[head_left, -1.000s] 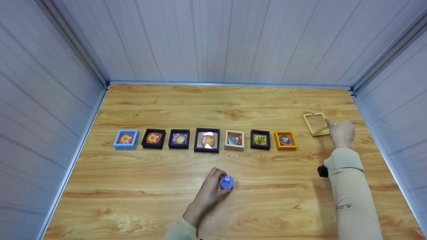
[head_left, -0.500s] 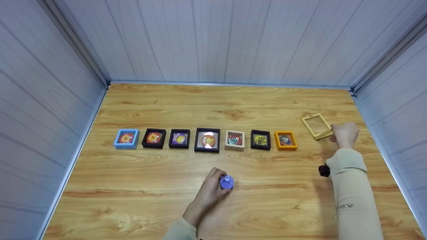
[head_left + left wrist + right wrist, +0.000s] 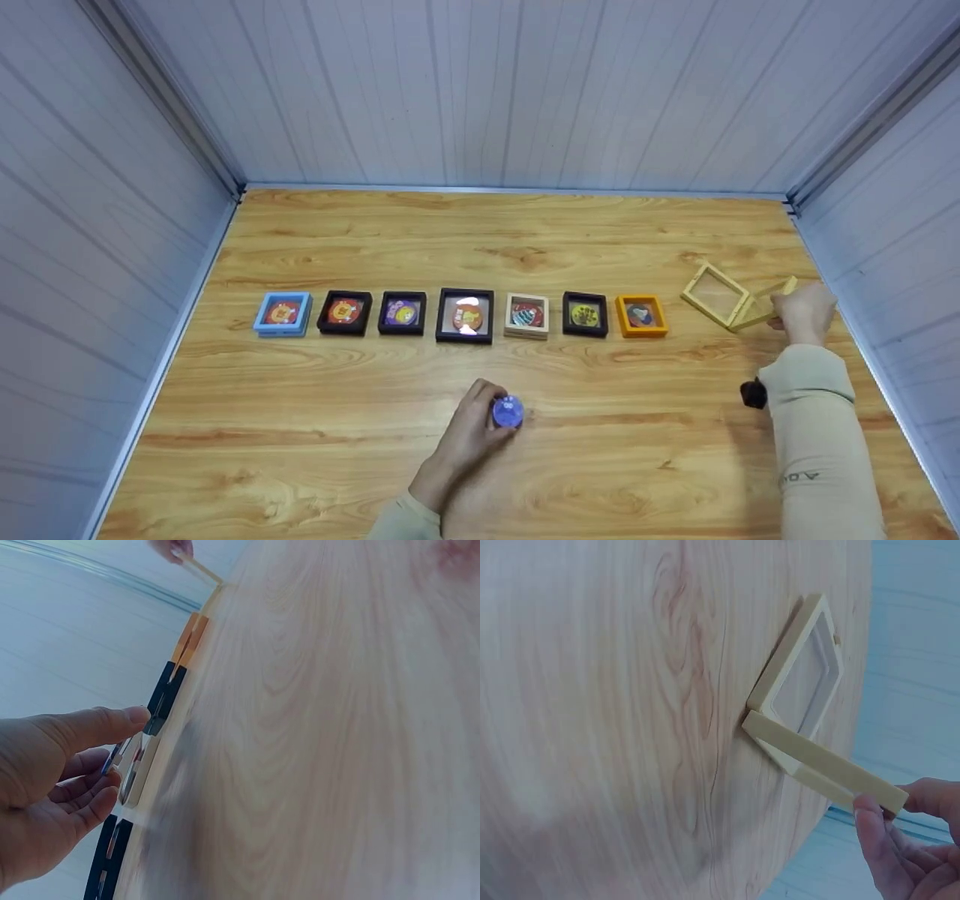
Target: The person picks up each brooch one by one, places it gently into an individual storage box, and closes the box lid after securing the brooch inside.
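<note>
In the head view my left hand (image 3: pixel 471 421) pinches a small round blue-purple disc (image 3: pixel 508 412) by its edge, between thumb and fingers, over the table's front middle. The left wrist view shows that disc (image 3: pixel 110 760) nearly edge-on. At the far right, my right hand (image 3: pixel 806 311) grips one half of a pale yellow hinged display frame (image 3: pixel 705 313). The frame stands unfolded, its two clear-windowed halves spread in a V. In the right wrist view, thumb and fingers pinch the outer end of the nearer half (image 3: pixel 832 763); the other half (image 3: pixel 786 652) leans away on the table.
A row of closed display frames with round badges crosses the table: a light blue one (image 3: pixel 259 328), several black ones, including a larger one (image 3: pixel 441 319), a cream one (image 3: pixel 508 328) and an orange one (image 3: pixel 622 322). Pale panel walls (image 3: pixel 480 90) enclose the back and sides.
My right hand has moved right and slightly nearer, turning the yellow frame and spreading its halves wider. My left hand and the disc have stayed nearly still.
</note>
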Available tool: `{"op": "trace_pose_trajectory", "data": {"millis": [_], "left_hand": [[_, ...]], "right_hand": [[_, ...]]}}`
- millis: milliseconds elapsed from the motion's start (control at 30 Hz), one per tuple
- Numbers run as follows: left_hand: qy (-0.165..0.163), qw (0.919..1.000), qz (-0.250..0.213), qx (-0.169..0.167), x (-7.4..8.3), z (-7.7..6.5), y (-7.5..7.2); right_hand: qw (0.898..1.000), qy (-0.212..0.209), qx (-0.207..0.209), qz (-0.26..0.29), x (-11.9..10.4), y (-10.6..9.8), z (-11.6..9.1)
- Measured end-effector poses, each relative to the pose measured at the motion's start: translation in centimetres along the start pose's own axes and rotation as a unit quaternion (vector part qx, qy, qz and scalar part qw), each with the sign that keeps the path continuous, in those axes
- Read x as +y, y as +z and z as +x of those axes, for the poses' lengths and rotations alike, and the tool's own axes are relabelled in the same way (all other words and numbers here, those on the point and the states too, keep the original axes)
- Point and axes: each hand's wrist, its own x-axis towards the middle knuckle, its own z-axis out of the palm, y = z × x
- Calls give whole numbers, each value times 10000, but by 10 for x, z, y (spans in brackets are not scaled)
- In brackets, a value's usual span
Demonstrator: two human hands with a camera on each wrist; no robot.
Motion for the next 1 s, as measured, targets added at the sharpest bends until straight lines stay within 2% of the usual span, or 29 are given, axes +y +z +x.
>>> {"op": "trace_pose_trajectory", "data": {"millis": [200, 467, 700, 867, 1000], "left_hand": [[35, 10000, 26, -36, -1, -1, 1], [45, 10000, 59, -36, -1, -1, 2], [22, 10000, 6, -47, -1, 0, 3], [-88, 9999, -50, -93, 0, 1, 3], [-97, 9998, -118, -108, 2, 2, 3]], "right_hand": [[9958, -341, -73, -851, 12, -8, -4], [9885, -794, 37, -1286, 25, -11, -12], [9816, -1178, 110, -1499, 30, -9, -27], [9724, -1623, 299, -1652, 32, -3, -46], [9675, -1916, 279, -1628, 31, 4, -61]]}}
